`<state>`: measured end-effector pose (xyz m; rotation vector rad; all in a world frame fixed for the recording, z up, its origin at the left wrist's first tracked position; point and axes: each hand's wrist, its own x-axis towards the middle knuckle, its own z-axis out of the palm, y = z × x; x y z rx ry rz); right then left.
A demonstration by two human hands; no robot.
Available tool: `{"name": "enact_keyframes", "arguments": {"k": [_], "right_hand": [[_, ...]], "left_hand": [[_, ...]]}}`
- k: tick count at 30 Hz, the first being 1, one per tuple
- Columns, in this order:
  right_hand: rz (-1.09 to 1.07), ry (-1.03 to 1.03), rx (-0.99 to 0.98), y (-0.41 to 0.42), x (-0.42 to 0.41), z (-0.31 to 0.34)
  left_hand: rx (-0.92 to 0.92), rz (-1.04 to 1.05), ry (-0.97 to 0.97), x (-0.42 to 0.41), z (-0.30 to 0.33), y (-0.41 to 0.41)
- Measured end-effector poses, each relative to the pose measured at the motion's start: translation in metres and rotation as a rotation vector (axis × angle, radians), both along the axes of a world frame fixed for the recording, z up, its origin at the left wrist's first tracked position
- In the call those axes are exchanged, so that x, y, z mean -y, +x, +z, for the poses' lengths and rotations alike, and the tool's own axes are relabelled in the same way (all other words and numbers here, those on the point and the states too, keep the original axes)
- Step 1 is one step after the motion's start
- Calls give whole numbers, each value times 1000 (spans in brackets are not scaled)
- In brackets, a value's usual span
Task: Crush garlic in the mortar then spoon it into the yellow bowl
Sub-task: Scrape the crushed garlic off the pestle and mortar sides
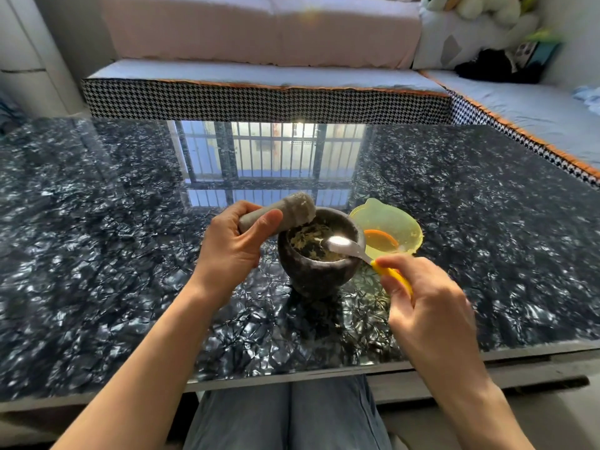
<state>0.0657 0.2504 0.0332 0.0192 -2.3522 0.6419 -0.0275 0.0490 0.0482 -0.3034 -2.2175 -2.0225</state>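
Right now, left hand (pixel 235 241) wrapped tight round a grey stone pestle (pixel 282 211), thumb across the front. Pestle lying almost sideways, held up over the left rim of a round dark stone mortar (pixel 319 266). Fat end of the pestle sticky with pale mashed garlic, pointing toward the far side.

Right hand (pixel 428 303) pinching the yellow handle of a small spoon with a shiny metal bowl (pixel 341 245). Fingers curled in close round the handle, thumb on top. Spoon's shiny end inside the mortar, resting over the crushed yellow-white garlic (pixel 308 240). Bright light on the spoon, so hard to tell if any garlic is on it.

Garlic mashed into a lumpy paste, spread over the bottom and sides of the mortar. Mortar standing upright on a dark, shiny, marbled surface (pixel 97 254).

Just beside the mortar, on its right and a bit farther back, a see-through yellow plastic bowl (pixel 388 228) with a small tab on its rim. Something orange at the bottom of it, and a few pale bits on its inner wall.

Blue jeans (pixel 285 417) below the near edge of the surface. Past the far edge, a sofa with a black-and-white checked front (pixel 259 103), and a soft toy (pixel 477 8) up in the corner.
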Motion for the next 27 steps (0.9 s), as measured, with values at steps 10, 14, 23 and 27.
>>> {"name": "enact_keyframes", "arguments": {"k": [10,14,23,27], "right_hand": [[71,-118,-128,-12,10,30],[74,-123,-131,-15,12,24],[66,-90,-105,-10,8,-4],[53,-121,-83,-6,4,-8]], "left_hand": [[-147,-13,-158,-7,9,3],[-179,0,-167,-9,13,4],[65,-27,131,-12,12,2],[111,-18,170,-12,15,1]]}}
